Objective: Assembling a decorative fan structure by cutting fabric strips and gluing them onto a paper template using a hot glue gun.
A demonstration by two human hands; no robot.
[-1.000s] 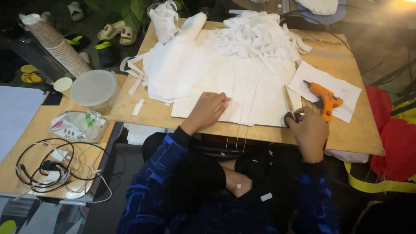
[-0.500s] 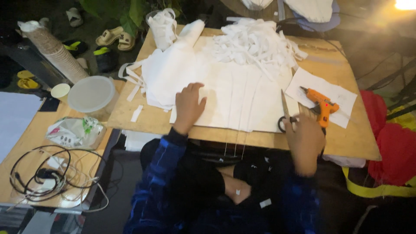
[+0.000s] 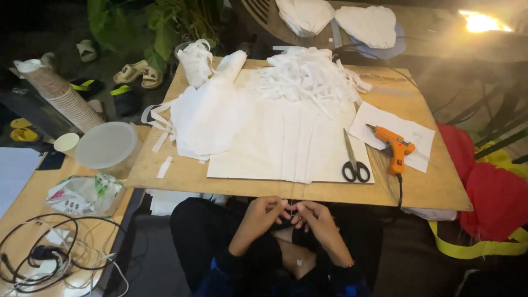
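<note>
Both hands meet in the person's lap, just below the near edge of the board [image 3: 187,179]. The left hand [image 3: 263,215] and the right hand [image 3: 313,217] have their fingertips drawn together, touching, around something small and pale between them (too small to tell what it is; a thin thread [image 3: 291,193] seems to hang down to it from the board's edge). Above the grip lie flat white sheets [image 3: 286,148]; up and to the right of it rest the scissors [image 3: 352,157], closed, and beyond them an orange glue gun [image 3: 393,146] on paper [image 3: 410,132]. Far above sits a heap of white strips [image 3: 308,74].
</note>
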